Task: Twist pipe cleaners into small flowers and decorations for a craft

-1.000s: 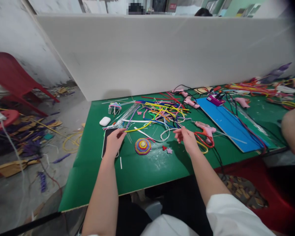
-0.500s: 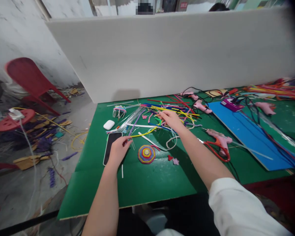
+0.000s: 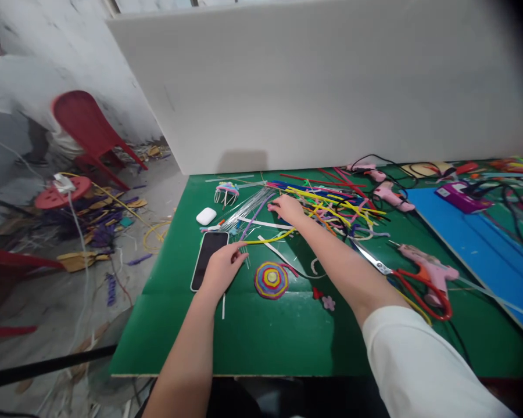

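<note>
Presently, head view: left hand (image 3: 224, 264) by smartphone (image 3: 208, 255), fingers narrow near yellow pipe cleaner (image 3: 270, 239), grip unclear; right hand (image 3: 286, 209) at small pink piece (image 3: 272, 207), fingers narrow, grip unclear; striped disc (image 3: 271, 281) on green tabletop (image 3: 165, 331), right of smartphone.

Pink piece (image 3: 272, 207); disc (image 3: 271, 280) ringed yellow, red, blue.

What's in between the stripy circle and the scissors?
In the head view, a reddish strip, pale curl, small red piece and pale flower shape lie between them; the person's right forearm crosses there too, nearest the scissors.
</note>
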The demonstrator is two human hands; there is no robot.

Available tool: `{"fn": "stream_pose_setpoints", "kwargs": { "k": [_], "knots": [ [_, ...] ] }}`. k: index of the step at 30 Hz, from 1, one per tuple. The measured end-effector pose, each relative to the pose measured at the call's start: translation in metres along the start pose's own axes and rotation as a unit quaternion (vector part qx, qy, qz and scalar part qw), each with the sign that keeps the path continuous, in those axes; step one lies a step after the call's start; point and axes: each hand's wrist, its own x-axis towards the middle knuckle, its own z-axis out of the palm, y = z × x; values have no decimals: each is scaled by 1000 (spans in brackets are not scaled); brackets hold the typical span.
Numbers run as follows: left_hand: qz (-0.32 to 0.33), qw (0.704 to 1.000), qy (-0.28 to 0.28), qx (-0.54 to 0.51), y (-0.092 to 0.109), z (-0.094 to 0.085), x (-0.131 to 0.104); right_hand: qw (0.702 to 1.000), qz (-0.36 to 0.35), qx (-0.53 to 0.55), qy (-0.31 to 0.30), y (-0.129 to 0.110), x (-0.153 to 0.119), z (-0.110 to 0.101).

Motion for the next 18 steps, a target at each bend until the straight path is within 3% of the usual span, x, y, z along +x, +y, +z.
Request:
{"fn": "stream_pose_setpoints", "kwargs": {
  "k": [8, 13, 14, 16, 18],
  "knots": [
    [14, 999, -27, 34, 2, 4, -1, 999, -25, 15, 18, -5, -2, -2],
    [16, 1000, 5, 11, 5, 1, -3, 995, -60, 83, -18, -27, -34, -26],
    [15, 1000, 13, 3, 6, 1, -3, 991, -69, 107, -35, -32, -46, -31],
    [17, 1000, 21, -12, 9, 3, -4, 955, -96, 239, -147, -40, -74, -39],
    [25, 999, 18, -23, 13, 6, -4, 921, -101, 292, -236, -43, -102, -42]
  ]
}}
